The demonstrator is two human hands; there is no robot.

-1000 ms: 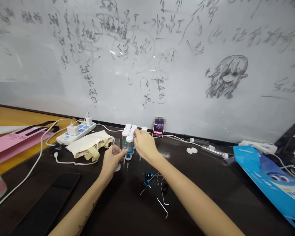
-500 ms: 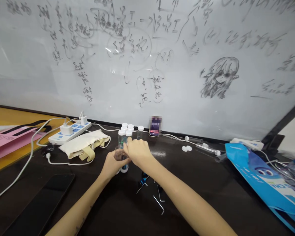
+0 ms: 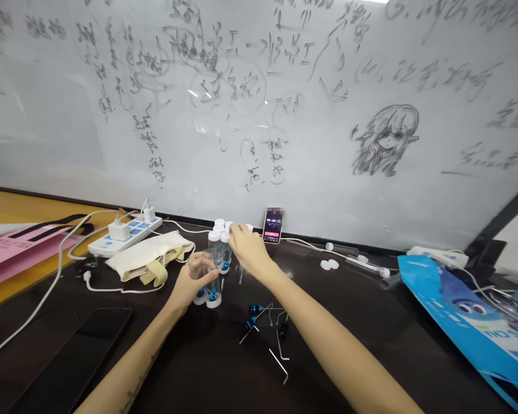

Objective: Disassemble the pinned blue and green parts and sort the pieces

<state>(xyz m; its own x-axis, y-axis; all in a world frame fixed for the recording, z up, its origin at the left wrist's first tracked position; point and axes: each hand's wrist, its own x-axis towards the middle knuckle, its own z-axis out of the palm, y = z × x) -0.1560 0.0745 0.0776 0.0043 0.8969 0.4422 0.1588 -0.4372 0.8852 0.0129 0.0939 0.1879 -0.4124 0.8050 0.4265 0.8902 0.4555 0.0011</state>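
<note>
Tubes with white tops stand bunched on the tabletop: five can be counted in the capped cluster, and a sixth white cap shows just behind the right hand, its tube hidden. Those look finished, with blue pieces visible inside at least the front one. Two clear tubes stand beside the cluster, white at the base and blue inside; no top cap can be made out on either, so they appear filled but not yet closed. The left hand is curled around this pair, thumb across the front. The right hand is raised at the cluster's right side, fingers bunched close by the caps; whether they pinch anything cannot be told. Apparently untouched are three loose blue or black pieces with thin wires or rods, plus one separate bent metal rod, nearer the wearer. Farther right lie two loose white caps and at least two lying tubes; a third white end beside them may be a cap or part of a tube. Two phones are present: a propped phone against the whiteboard, and a flat black phone at left.
</note>
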